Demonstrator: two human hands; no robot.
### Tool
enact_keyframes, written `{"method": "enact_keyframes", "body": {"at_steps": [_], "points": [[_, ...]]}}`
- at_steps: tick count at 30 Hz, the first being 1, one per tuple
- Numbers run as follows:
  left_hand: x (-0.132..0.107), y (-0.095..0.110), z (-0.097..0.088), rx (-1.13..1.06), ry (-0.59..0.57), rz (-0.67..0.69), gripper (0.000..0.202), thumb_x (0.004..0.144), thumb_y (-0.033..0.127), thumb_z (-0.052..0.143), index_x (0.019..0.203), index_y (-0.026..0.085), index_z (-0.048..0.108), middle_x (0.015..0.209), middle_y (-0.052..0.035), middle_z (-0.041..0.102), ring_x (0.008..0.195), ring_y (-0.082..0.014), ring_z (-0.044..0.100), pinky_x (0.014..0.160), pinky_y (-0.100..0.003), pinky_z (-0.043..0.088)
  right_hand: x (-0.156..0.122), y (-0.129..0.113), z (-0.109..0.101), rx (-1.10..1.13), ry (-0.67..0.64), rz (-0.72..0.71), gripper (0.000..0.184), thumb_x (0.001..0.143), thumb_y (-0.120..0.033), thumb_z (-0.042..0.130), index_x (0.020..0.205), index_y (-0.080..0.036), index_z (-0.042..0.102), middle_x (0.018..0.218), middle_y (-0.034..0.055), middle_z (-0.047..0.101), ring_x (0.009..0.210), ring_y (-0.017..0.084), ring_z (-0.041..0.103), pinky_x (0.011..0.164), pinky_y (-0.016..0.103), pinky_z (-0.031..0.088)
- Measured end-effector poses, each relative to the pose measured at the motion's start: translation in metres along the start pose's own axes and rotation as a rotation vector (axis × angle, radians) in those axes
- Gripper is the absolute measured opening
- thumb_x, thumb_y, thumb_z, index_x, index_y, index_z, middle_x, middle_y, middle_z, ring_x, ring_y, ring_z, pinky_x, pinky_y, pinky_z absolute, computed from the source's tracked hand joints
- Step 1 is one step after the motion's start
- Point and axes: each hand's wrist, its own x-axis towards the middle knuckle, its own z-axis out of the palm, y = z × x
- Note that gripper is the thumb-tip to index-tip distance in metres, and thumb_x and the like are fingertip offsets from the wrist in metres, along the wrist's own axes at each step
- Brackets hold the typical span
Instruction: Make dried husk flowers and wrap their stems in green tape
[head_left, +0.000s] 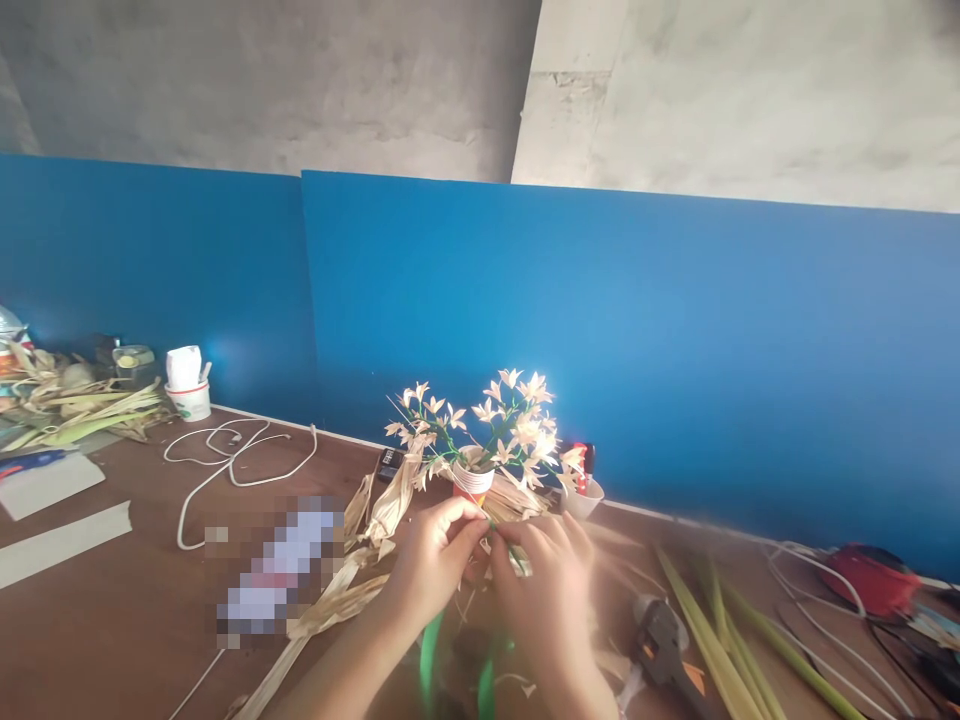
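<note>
My left hand (pixel 433 561) and my right hand (pixel 550 583) meet low in the middle of the view, both pinched on a thin green stem piece (pixel 513 556) held between them. Just behind the hands stands a red and white paper cup (pixel 472 482) with a bunch of small cream husk flowers (pixel 487 420) on green stems. Dry corn husks (pixel 375 540) lie to the left of my left hand. A green ribbon roll (pixel 430 655) shows below my wrists.
A glue gun (pixel 664 640) and long green leaf strips (pixel 720 640) lie at the right, with a red device (pixel 870 580) and cables. A white cable (pixel 225 455), a white cup (pixel 189 395) and a husk pile (pixel 67 400) sit at the left. A blue panel (pixel 600 330) backs the brown table (pixel 112 620).
</note>
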Motion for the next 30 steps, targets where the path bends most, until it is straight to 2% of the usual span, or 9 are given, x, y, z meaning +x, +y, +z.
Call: {"method": "enact_keyframes", "body": {"at_steps": [4, 8, 12, 16, 19, 22, 25, 28, 30], "points": [[0.001, 0.001, -0.007, 0.014, -0.022, 0.043, 0.018, 0.080, 0.037, 0.059, 0.080, 0.019, 0.066, 0.071, -0.0026, 0.065, 0.065, -0.0191, 0.065, 0.058, -0.026, 0.052, -0.001, 0.001, -0.001, 0.062, -0.065, 0.032, 0.018, 0.078, -0.015, 0.055, 0.065, -0.023, 0.064, 0.059, -0.0012, 0.063, 0.061, 0.017, 0.055, 0.073, 0.035, 0.038], [0.002, 0.002, -0.013, -0.043, -0.101, 0.018, 0.019, 0.079, 0.036, 0.062, 0.082, 0.018, 0.067, 0.072, -0.0022, 0.065, 0.062, -0.0169, 0.063, 0.059, -0.027, 0.053, -0.003, 0.001, -0.001, 0.087, -0.093, 0.053, 0.018, 0.079, -0.015, 0.054, 0.069, -0.023, 0.065, 0.063, 0.0000, 0.064, 0.064, 0.018, 0.057, 0.074, 0.035, 0.039], [0.004, 0.002, -0.014, -0.071, -0.082, 0.038, 0.019, 0.076, 0.035, 0.066, 0.081, 0.016, 0.069, 0.076, -0.0033, 0.066, 0.062, -0.0163, 0.063, 0.059, -0.028, 0.053, -0.002, 0.001, -0.003, 0.164, -0.161, 0.148, 0.016, 0.079, -0.019, 0.055, 0.069, -0.023, 0.067, 0.065, 0.0014, 0.064, 0.065, 0.019, 0.058, 0.073, 0.036, 0.041], [0.004, 0.005, -0.015, -0.095, -0.087, 0.013, 0.023, 0.073, 0.036, 0.070, 0.084, 0.015, 0.071, 0.070, -0.0038, 0.068, 0.057, -0.0165, 0.063, 0.055, -0.027, 0.052, 0.005, 0.002, -0.010, 0.508, -0.439, 0.451, 0.018, 0.080, -0.027, 0.055, 0.071, -0.020, 0.069, 0.072, 0.0037, 0.069, 0.070, 0.020, 0.062, 0.066, 0.031, 0.044], [0.003, 0.008, -0.016, -0.141, -0.149, -0.048, 0.027, 0.075, 0.037, 0.069, 0.091, 0.015, 0.070, 0.065, -0.0040, 0.069, 0.057, -0.0173, 0.064, 0.056, -0.027, 0.051, 0.008, 0.004, -0.013, 0.841, -0.608, 0.647, 0.020, 0.079, -0.033, 0.059, 0.071, -0.016, 0.067, 0.071, 0.0048, 0.069, 0.069, 0.019, 0.062, 0.065, 0.028, 0.045], [0.001, 0.012, -0.019, -0.174, -0.233, -0.069, 0.024, 0.078, 0.037, 0.066, 0.084, 0.015, 0.071, 0.063, -0.0049, 0.070, 0.055, -0.0163, 0.063, 0.054, -0.026, 0.049, 0.009, 0.006, -0.014, 1.121, -0.672, 0.722, 0.025, 0.076, -0.039, 0.066, 0.067, -0.016, 0.065, 0.068, 0.0046, 0.067, 0.069, 0.018, 0.062, 0.069, 0.028, 0.045], [-0.002, 0.017, -0.021, -0.188, -0.295, -0.050, 0.022, 0.079, 0.036, 0.065, 0.077, 0.015, 0.070, 0.060, -0.0049, 0.069, 0.053, -0.0145, 0.061, 0.053, -0.025, 0.048, 0.008, 0.006, -0.015, 1.282, -0.737, 0.755, 0.029, 0.075, -0.043, 0.068, 0.064, -0.016, 0.064, 0.071, 0.0057, 0.066, 0.074, 0.018, 0.062, 0.075, 0.029, 0.045], [-0.004, 0.021, -0.022, -0.191, -0.319, -0.040, 0.021, 0.079, 0.035, 0.064, 0.073, 0.015, 0.068, 0.058, -0.0046, 0.069, 0.050, -0.0132, 0.060, 0.051, -0.023, 0.046, 0.009, 0.006, -0.014, 1.335, -0.813, 0.777, 0.037, 0.072, -0.048, 0.068, 0.056, -0.015, 0.061, 0.070, 0.0071, 0.065, 0.075, 0.019, 0.062, 0.073, 0.030, 0.045], [-0.004, 0.022, -0.022, -0.137, -0.294, -0.031, 0.022, 0.081, 0.035, 0.062, 0.071, 0.015, 0.066, 0.057, -0.0041, 0.068, 0.050, -0.0129, 0.060, 0.049, -0.022, 0.045, 0.009, 0.007, -0.013, 1.255, -0.830, 0.774, 0.039, 0.073, -0.050, 0.065, 0.056, -0.015, 0.060, 0.069, 0.0070, 0.066, 0.070, 0.018, 0.062, 0.067, 0.028, 0.045]]}}
